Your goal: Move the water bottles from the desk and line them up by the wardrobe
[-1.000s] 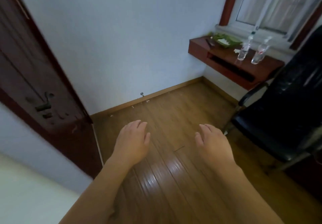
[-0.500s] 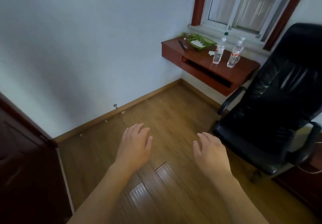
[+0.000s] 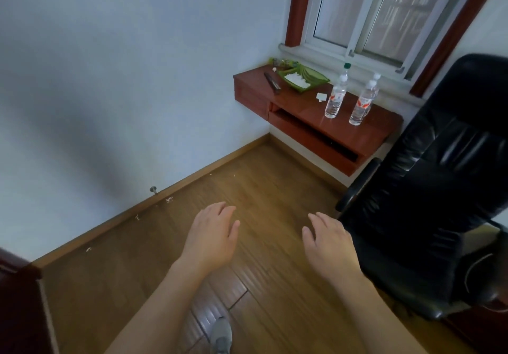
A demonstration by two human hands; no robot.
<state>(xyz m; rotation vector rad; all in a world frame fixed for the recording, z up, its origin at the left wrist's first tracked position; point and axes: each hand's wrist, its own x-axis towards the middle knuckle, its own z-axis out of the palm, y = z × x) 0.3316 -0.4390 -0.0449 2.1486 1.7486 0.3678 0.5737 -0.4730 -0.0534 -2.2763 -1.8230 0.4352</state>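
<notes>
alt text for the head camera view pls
A person's empty left hand and right hand hover open above a wooden floor. Ahead, water bottles stand upright on a wall-mounted desk under a window, with a black office chair to its right.

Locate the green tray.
Head view, upper right: the green tray sits at the left end of the desk, below the window, left of the nearest water bottle.

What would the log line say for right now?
left hand: open, empty | right hand: open, empty | water bottles: upright on desk, not yet picked

Two water bottles [image 3: 348,100] stand on the desk [image 3: 308,111]; both hands [image 3: 211,239] hover empty.
</notes>
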